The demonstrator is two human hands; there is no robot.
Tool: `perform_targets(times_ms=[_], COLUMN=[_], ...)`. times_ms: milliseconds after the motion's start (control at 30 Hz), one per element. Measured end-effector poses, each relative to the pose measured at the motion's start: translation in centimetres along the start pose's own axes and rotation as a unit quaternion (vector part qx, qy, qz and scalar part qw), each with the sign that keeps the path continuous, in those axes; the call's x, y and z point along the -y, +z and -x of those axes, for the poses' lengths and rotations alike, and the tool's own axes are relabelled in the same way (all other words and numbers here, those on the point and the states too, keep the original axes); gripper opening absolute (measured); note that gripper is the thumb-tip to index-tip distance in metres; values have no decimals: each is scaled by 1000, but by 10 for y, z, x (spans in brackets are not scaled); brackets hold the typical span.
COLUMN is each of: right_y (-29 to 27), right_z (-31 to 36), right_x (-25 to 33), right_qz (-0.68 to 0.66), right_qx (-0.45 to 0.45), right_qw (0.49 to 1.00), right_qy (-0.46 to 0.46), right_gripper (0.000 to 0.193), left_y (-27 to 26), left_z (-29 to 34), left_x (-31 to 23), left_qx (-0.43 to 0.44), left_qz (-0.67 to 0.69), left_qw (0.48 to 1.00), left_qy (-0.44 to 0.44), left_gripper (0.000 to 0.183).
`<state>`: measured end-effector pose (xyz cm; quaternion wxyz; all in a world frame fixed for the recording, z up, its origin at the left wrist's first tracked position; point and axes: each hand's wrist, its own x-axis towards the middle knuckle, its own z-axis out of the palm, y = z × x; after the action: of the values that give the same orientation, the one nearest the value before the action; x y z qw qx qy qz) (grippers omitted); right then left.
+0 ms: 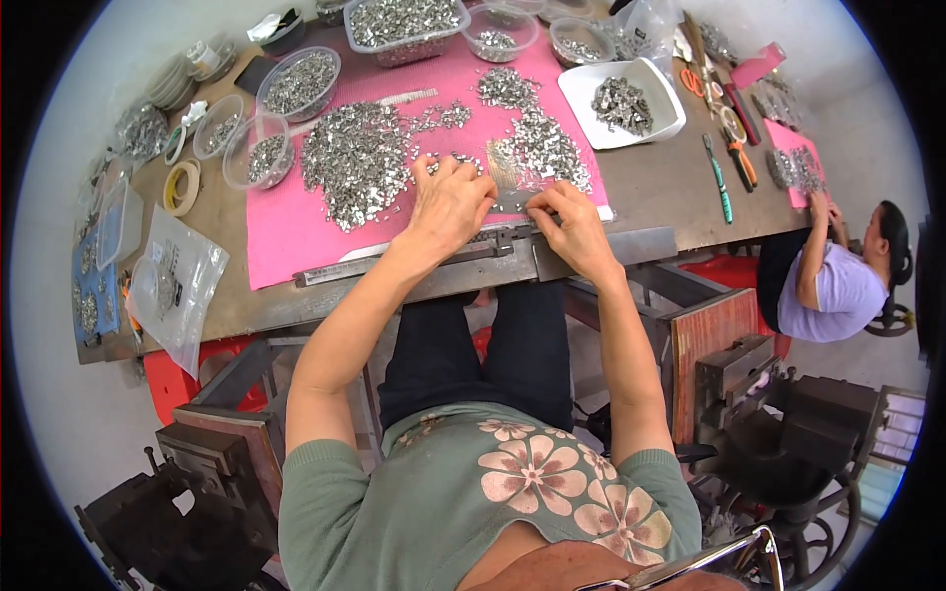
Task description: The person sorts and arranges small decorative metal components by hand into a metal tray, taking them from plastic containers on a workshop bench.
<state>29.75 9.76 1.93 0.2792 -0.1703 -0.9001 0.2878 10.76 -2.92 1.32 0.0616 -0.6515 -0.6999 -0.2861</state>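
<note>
My left hand [451, 205] bends over the pink mat [271, 236], fingers curled down beside a large heap of small silvery metal pieces [355, 163]. What its fingertips hold, if anything, is hidden. To its right, my right hand [576, 234] is closed, with thumb and forefinger pinched close to the mat's front edge. Anything in that pinch is too small to name. Between the hands lies a flat ridged metallic patch [506, 165], bordered on the right by a second heap of metal pieces [550, 153]. A long metal bar [394, 263] runs along the front edge, just below both hands.
Clear tubs [301, 84] of metal pieces stand behind and left. A white tray [665, 89] sits at right, near a green toothbrush [717, 177] and orange-handled tool [741, 163]. Tape [181, 187] and a plastic bag [177, 286] lie left. Another person [838, 256] works far right.
</note>
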Motion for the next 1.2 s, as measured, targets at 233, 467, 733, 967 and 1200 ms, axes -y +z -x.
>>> perform_targets(times_ms=[233,467,733,967,1200], right_y=[4,1,5,6,4], right_z=[-4,-3,-8,-14,-16], right_x=[3,1,2,-5,-3], right_qz=[47,10,55,17,25], right_qx=[3,12,17,78,84], right_qw=[999,1000,997,996,996], right_qy=[-18,13,-55,-29,-32], right_gripper=[6,6,6,6,5], left_y=[2,-9,-4,-2,0], left_z=[-7,6,1,-3,-8], left_x=[2,9,8,5,5], left_qx=[42,17,0,17,52], left_qz=[-20,5,31,-7,-21], left_qw=[998,999,1000,1000,997], left_qy=[43,35,4,22,54], left_gripper=[9,8,6,5,7])
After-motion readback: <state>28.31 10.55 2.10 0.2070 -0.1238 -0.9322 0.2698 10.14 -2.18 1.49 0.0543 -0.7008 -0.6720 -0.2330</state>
